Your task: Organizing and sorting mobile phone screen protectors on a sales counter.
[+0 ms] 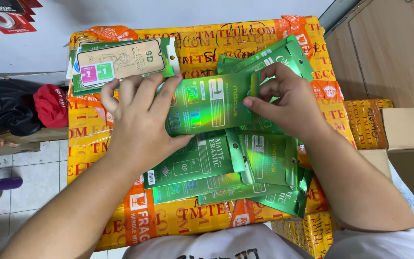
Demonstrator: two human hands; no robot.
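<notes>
Green packet [212,103], flat, holographic sheen: we hold it level between both hands above the pile. Our left hand [142,115] lies over its left end, fingers [161,93] spread across the top edge and thumb below, gripping it. Our right hand [288,103] pinches its right end, fingers [264,88] curled at the top flap, thumb along the front.

Pile of green packets [245,168]: loose, overlapping, directly beneath the held one, resting on the taped box.

Taped box [92,144], yellow and orange, sealed, serving as our table; contents not visible.

Stack of packets [120,60]: rear left corner of the box, just beyond our left fingertips.
</notes>
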